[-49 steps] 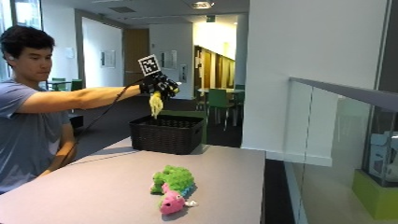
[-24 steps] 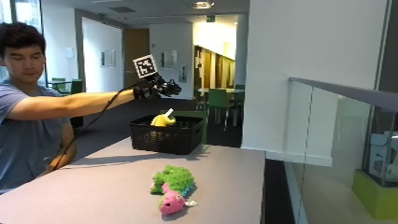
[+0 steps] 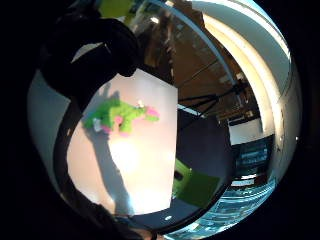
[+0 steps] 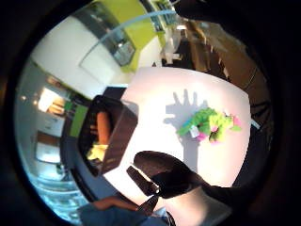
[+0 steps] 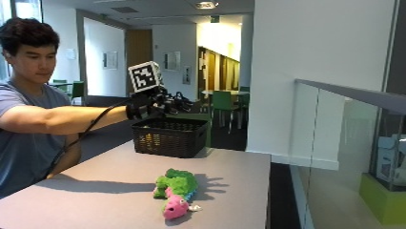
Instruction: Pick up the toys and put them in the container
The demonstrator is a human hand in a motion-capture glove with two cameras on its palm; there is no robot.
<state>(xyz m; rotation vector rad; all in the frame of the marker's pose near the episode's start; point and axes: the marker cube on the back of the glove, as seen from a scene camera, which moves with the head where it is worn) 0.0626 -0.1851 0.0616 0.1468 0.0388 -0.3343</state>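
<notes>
Toys are split between two places now: we see a yellow toy (image 4: 97, 151) and an orange one (image 4: 103, 127) lying inside the black basket (image 5: 170, 138), while the green and pink plush (image 5: 175, 192) lies on the grey table (image 5: 95, 205), well in front of the basket and nearer the camera side. One second ago our gloved right hand (image 5: 149, 103) held the yellow toy above the basket; half a second ago that toy was dropping at the basket's rim with the hand empty above it; now the toy sits inside and no longer shows in the outside view. We judge that one drop is finished and the plush is the toy left to fetch.

Our right hand hovers in the air on the near side of the basket, above the level of its rim, arm stretched out from the person seated to the side of the table. It holds nothing. The hand's shadow on the table, just beside the plush, shows all the fingers spread apart, so we take the hand as unclenched and relaxed. Both palm views look down on the plush, which suggests the hand is already turning away from the basket toward it. The next move, as we judge it, calls for lowering onto the plush and closing round its body.
</notes>
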